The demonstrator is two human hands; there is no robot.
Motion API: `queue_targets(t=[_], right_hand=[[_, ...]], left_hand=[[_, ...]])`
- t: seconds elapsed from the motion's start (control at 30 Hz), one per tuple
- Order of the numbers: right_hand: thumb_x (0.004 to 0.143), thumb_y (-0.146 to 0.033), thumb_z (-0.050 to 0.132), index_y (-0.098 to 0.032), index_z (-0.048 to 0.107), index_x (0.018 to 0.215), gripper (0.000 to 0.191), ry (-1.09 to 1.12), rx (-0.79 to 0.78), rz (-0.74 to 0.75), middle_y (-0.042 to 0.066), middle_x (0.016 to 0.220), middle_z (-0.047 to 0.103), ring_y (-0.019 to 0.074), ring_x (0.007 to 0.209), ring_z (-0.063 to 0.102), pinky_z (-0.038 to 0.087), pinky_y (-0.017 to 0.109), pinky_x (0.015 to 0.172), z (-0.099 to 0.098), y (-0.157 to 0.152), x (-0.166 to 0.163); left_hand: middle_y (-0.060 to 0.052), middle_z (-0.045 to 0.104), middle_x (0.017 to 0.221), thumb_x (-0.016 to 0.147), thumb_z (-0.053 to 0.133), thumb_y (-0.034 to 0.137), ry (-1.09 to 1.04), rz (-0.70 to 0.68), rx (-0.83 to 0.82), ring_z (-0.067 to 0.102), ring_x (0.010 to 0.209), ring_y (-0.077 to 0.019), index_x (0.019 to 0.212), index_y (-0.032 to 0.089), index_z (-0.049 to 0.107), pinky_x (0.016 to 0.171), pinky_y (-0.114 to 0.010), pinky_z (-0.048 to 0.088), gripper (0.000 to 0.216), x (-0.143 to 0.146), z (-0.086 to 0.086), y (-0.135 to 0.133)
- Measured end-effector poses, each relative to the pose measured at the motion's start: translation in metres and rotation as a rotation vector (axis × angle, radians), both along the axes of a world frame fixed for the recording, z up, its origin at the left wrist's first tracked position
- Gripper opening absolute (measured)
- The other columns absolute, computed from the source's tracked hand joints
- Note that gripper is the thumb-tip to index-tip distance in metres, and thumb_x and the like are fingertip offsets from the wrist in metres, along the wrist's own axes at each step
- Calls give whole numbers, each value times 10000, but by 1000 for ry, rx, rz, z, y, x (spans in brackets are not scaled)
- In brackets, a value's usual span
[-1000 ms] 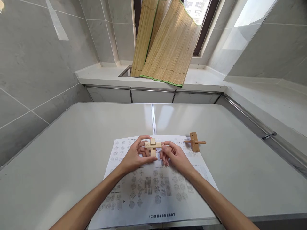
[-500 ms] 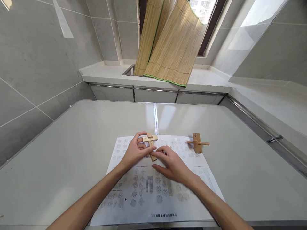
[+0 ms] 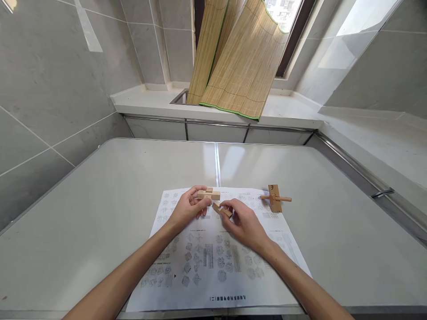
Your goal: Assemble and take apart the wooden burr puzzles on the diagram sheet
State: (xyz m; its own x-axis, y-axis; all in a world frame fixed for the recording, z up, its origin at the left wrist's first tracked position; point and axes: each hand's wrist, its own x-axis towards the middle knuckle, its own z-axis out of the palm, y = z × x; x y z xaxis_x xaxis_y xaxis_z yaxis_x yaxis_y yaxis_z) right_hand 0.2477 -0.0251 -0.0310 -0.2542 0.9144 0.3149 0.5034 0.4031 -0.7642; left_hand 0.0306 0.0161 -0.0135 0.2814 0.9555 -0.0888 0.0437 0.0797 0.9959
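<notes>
Over the far half of a printed sheet, my left hand (image 3: 190,206) is closed on crossed wooden puzzle pieces (image 3: 213,195), one lying crosswise over another. My right hand (image 3: 243,219) pinches a separate notched wooden puzzle piece (image 3: 223,210) between thumb and fingers, tilted, just right of and nearer than the crossed ones. Whether the two sets touch is hard to tell. The paper sheet (image 3: 213,284) lies under both hands and carries rows of small line drawings, with its heading upside down to me.
On the sheet's far right corner rests a flat wooden plate with a round rod through it (image 3: 275,198). A white table (image 3: 83,213) spreads around the sheet. Beyond it stand a white ledge (image 3: 150,101) and a hanging bamboo blind (image 3: 243,66).
The long notched piece has come away from the crossed pieces and is now in my right hand, turned and shifted right. My left hand keeps the crossed pieces.
</notes>
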Motion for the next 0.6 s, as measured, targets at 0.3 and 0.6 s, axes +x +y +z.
queue_targets(t=[0.3,0.6], right_hand=[[994,-443,615,-239,638,1127,245,280,-283,-85,31,915,694,164,652,589,453,313,613,2,4,5],[771,-525,868,-230,631,1118,513,749,-496,-127,52,1041,710,200,917,681,561,314,789,1,15,10]], left_hand=[[54,606,634,875,719,525,3,-95,-10,483,464,-93,1093,192,566,513,-231,392,426,1,3,-3],[44,630,791,782,836,496,42,-33,-3,582,565,-96,1167,215,578,572,-236,496,542,5,6,-5]])
